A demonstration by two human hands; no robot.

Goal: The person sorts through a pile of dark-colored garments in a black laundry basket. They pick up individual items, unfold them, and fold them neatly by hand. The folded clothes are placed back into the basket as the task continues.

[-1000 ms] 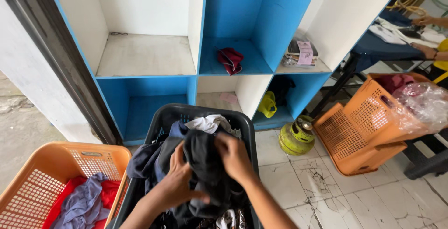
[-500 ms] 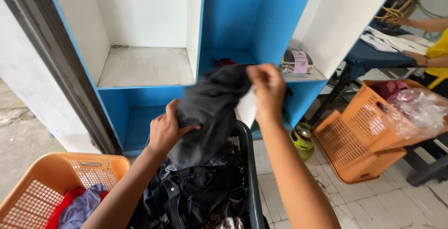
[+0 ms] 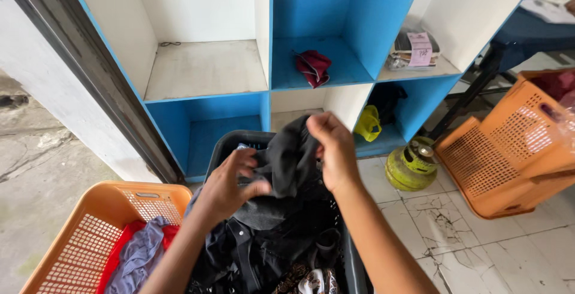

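Note:
My left hand [image 3: 230,185] and my right hand [image 3: 333,149] both grip a dark grey garment [image 3: 286,168] just above a black laundry basket [image 3: 226,144] heaped with dark clothes [image 3: 266,252]. The right hand pinches the cloth's upper edge; the left hand holds its lower left part. The garment hangs crumpled between them, its lower part resting on the pile.
An orange basket [image 3: 99,222] with red and blue-grey clothes stands at my left. A blue and white cubby shelf [image 3: 269,78] is ahead, holding a maroon cloth [image 3: 313,67] and a paper stack [image 3: 413,51]. A green gas cylinder [image 3: 410,163] and tipped orange baskets [image 3: 515,150] lie to the right.
I lifted the dark garment out of the black basket up to shelf height, then lowered it; now both hands hold it closer together just above the pile.

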